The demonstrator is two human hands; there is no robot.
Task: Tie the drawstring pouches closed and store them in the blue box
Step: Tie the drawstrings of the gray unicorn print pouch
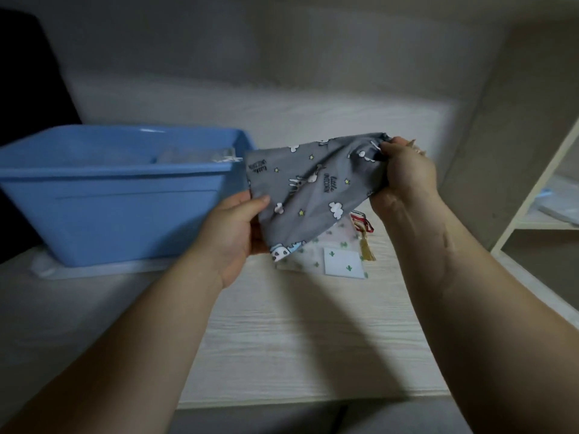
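A grey drawstring pouch [310,186] printed with unicorns, clouds and stars hangs in the air above the table. My left hand [238,230] grips its bottom corner. My right hand [404,173] grips its gathered mouth, and the cord is hidden inside the fist. The blue box [119,195] stands on the table to the left, its rim close to the pouch's left corner. Something pale lies inside it, blurred. Under the grey pouch a white pouch with green cacti [332,260] lies flat on the table.
A red item with a gold tassel [365,236] lies beside the cactus pouch. The light wooden table [282,339] meets a wall behind. A shelf unit [539,195] stands at the right, holding a pale object. A dark shape fills the far left corner.
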